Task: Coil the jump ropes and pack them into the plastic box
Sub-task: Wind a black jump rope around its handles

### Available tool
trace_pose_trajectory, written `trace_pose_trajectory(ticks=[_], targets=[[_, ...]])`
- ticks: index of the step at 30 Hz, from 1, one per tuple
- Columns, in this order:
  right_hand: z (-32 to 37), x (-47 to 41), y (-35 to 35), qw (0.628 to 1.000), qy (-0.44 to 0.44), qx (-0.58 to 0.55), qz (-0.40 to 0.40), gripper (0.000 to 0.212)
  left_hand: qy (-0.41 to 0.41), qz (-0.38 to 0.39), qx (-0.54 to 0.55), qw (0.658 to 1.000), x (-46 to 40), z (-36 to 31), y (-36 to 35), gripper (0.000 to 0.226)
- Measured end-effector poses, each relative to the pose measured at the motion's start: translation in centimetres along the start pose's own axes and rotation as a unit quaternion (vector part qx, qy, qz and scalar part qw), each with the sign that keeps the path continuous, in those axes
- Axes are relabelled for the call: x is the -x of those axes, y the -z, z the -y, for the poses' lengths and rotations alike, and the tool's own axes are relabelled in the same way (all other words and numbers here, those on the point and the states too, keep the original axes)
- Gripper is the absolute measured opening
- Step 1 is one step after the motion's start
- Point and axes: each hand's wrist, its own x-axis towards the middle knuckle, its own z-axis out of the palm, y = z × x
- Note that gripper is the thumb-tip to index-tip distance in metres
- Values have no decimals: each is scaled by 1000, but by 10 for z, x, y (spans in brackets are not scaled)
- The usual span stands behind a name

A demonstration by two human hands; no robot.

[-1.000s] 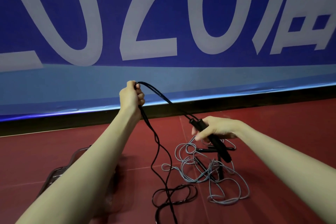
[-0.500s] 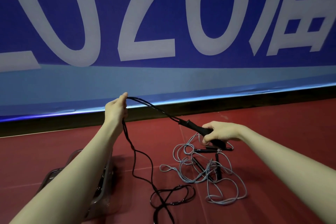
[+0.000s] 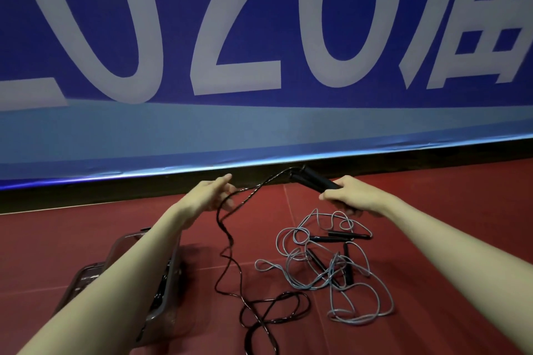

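Two ropes at least in view, neither coiled yet. The black jump rope [image 3: 230,242] is the one in hand: our right hand [image 3: 350,196], right of centre, is curled round its black handles [image 3: 313,179], which point up and left toward the dark strip under the banner [image 3: 259,37]. From the handles the cord runs left to our left hand [image 3: 215,194], whose fingers look loosely extended with the cord passing across them; whether they pinch it we cannot tell, the hand being blurred. Below that hand the cord hangs down and ends in loose loops on the red floor [image 3: 461,225] at lower centre.

The grey jump rope [image 3: 331,268] lies in a tangle on the floor at centre right, black handles mixed in among its loops; whether that heap is one rope or more we cannot tell. Untouched.

The plastic box [image 3: 121,242] sits at lower left, mostly hidden behind our left forearm. Something dark shows inside near its right wall, possibly a rope already packed; not certain.

Judgement: early to middle of the task. The black rope's coiling has barely begun, with most of its length still slack on the floor. Left to do: wind it, box it, then untangle, coil and box the grey heap.
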Motion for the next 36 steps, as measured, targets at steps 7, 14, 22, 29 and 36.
trace_pose_trajectory(ticks=[7,14,22,29,36], targets=[[17,-2,-7,998,18,52,-7,37,-69,130,1,989,2,-36,-47,47],[23,1,-4,995,-2,98,-13,40,-110,97,-3,989,5,-48,-64,29],[21,5,-10,993,32,-1,109,11,-120,60,-30,990,3,-48,-61,33],[18,6,0,994,80,-27,73,6,-98,70,71,990,1,-41,-56,32],[21,8,-8,994,77,27,78,15,-131,26,-34,990,-4,-31,-55,27]])
